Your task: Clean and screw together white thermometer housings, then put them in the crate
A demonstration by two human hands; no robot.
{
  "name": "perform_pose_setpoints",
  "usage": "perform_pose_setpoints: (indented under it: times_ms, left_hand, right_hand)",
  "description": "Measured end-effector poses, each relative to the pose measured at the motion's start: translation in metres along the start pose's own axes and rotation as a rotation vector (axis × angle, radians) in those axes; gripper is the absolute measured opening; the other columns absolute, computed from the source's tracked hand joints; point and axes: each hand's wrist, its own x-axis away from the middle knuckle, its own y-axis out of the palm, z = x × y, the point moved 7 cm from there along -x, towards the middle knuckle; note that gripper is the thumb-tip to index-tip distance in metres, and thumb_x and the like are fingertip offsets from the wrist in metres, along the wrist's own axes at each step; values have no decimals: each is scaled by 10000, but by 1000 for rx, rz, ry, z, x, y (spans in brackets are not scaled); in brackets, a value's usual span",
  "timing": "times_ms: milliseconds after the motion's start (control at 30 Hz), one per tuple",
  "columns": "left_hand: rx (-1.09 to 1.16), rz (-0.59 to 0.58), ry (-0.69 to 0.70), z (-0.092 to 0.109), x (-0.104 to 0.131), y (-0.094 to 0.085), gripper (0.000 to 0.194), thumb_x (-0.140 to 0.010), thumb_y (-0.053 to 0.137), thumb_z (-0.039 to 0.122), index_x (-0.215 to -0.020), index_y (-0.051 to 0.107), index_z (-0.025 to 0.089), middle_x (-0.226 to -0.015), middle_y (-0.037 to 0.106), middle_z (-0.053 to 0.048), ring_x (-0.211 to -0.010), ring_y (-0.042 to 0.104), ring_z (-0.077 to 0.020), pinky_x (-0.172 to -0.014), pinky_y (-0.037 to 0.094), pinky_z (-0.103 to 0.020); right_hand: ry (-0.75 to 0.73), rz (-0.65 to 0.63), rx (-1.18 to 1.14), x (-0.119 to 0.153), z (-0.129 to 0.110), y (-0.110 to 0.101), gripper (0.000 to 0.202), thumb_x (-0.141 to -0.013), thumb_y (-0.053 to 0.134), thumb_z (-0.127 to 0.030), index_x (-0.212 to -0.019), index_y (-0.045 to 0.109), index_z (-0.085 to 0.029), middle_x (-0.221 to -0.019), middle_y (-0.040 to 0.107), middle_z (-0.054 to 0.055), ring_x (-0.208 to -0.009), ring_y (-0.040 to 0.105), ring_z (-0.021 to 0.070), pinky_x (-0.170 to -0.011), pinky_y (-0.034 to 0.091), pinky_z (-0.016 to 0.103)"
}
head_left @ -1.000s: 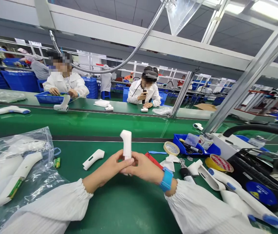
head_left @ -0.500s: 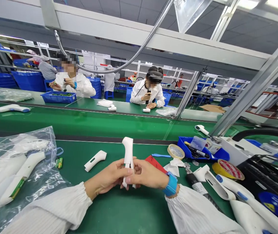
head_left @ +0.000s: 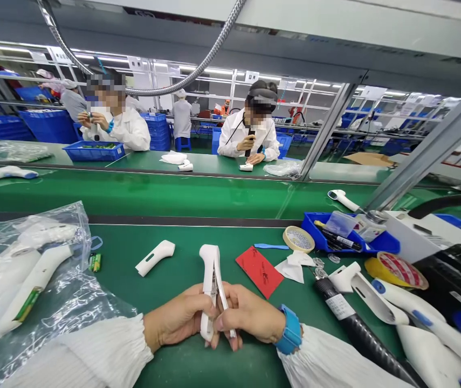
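Between my hands, upright over the green bench, is a white plastic housing (head_left: 208, 264) shaped like a handheld thermometer's. Its two long shell halves meet at the top and spread apart lower down. My left hand (head_left: 181, 317) is closed on the left half, thumb across its front. My right hand (head_left: 250, 315) grips the right half (head_left: 222, 295), thumb and fingers near its lower end. Fingers hide part of the inside. A loose white shell piece (head_left: 156, 258) with a slot lies left of the housing, and a red card (head_left: 259, 271) lies to the right.
On the left is a clear plastic bag (head_left: 80, 237) with white housings, beside green batteries (head_left: 95, 262). To the right are a tape roll (head_left: 298, 239), a blue tray (head_left: 387, 247), a black electric screwdriver (head_left: 362, 323) and more white shells (head_left: 379, 304). Two co-workers sit across the green conveyor (head_left: 165, 196).
The halves, nearly together before, now stand apart at the lower end. My hands and the housing sit slightly lower in view. The red card is more fully visible.
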Motion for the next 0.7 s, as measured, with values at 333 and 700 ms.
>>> perform_pose_setpoints:
  times_ms: [333, 700]
  left_hand:
    - [53, 295, -2, 0, -2, -19, 114, -525, 431, 112, -566, 535, 137, -285, 394, 42, -234, 256, -46, -251, 230, -144]
    - [-282, 594, 186, 30, 3, -32, 630, -739, 271, 703, -869, 574, 166, -377, 452, 52, -260, 309, -77, -276, 179, -178]
  right_hand:
    - [-34, 173, -108, -10, 9, -4, 369, -512, 475, -88, -870, 440, -171, -448, 537, -87, -313, 485, 70, -304, 361, 130]
    - [-291, 421, 66, -19, -8, -4, 375, -758, 499, -531, -881, 433, -182, -501, 454, -81, -351, 377, 46, -344, 274, 177]
